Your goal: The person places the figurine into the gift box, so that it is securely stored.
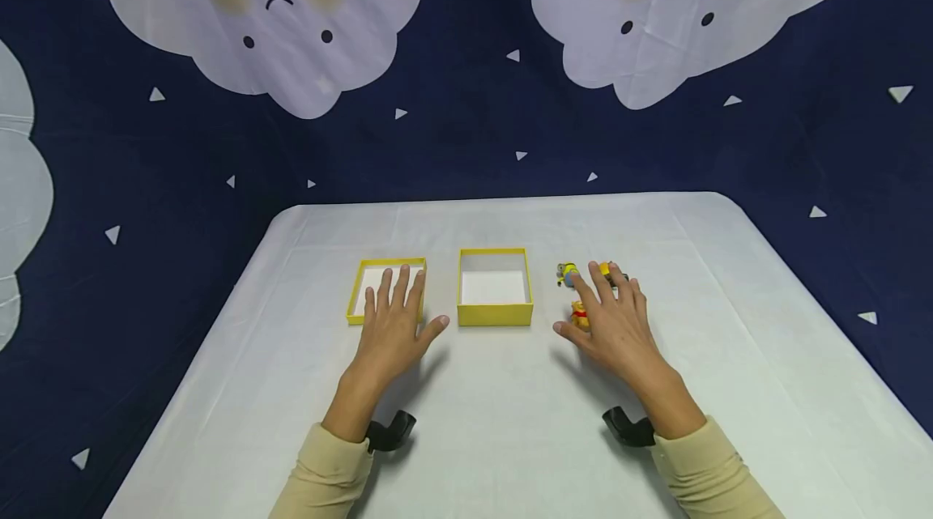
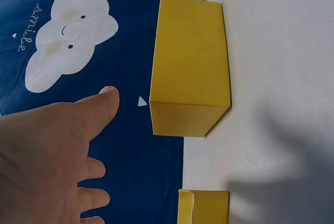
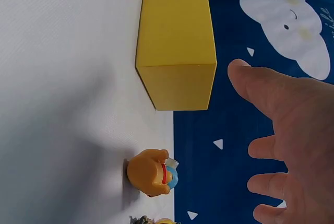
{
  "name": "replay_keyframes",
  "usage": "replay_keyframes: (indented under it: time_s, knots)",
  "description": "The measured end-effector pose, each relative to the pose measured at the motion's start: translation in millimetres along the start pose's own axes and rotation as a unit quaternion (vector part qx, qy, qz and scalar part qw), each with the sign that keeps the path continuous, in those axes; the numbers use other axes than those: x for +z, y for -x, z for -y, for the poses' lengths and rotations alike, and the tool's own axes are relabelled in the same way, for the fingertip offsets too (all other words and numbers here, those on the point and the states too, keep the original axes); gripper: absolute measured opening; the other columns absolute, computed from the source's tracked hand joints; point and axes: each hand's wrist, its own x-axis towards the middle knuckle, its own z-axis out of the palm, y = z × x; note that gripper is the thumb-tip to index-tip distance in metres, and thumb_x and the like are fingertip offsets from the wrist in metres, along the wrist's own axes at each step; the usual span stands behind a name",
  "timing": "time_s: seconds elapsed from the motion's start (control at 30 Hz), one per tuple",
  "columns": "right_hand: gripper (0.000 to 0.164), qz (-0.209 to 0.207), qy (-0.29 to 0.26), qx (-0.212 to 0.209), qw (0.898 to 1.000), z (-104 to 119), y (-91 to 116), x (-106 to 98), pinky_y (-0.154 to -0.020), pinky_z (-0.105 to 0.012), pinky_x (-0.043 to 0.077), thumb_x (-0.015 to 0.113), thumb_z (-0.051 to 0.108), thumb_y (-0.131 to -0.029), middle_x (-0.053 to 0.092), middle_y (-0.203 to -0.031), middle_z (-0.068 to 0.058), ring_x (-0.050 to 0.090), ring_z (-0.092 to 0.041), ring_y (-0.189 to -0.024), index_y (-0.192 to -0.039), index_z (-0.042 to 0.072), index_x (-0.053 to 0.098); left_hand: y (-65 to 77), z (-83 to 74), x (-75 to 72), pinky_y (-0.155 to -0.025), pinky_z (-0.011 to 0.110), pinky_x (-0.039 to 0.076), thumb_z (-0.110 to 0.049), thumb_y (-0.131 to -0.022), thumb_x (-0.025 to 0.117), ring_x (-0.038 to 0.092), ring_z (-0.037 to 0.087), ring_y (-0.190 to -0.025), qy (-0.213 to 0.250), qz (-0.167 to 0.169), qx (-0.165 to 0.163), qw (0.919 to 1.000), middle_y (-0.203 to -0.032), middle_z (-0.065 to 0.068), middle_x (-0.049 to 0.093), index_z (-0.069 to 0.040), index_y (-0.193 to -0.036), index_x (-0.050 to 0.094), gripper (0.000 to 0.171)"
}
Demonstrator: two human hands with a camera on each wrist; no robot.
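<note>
On the table (image 1: 525, 438), a box (image 1: 495, 315) separates lid (image 1: 370, 276) from figurines (image 1: 566, 274).

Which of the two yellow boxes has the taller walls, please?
The deep box, nearer the toys; the shallow box, partly hidden by the left hand, has lower walls.

Left hand (image 1: 394, 331), right hand (image 1: 618, 331) — both raised, spread, palms down

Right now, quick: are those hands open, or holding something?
Left hand: open, holding nothing.
Right hand: open, holding nothing, near the toy figures.
</note>
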Motion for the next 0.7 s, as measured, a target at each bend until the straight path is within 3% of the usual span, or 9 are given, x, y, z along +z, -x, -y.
replay_keyframes:
  time_s: [0.7]
  knots:
    - [0.083, 0.023, -0.036, 0.005, 0.999, -7.3, -1.0, 0.8, -0.112, -0.064, 0.011, 0.069, 0.047, -0.081, 0.028, -0.153, -0.021, 0.017, -0.043, -0.140, -0.145, 0.009, 0.034, -3.4, -0.6, -0.7, -0.119, 0.057, 0.008, -0.052, -0.092, 0.050, 0.010, 0.032, -0.148, 0.016, -0.009, 0.011, 0.9998, -0.157, 0.015, 0.023, -0.012, -0.149, 0.029, 0.072]
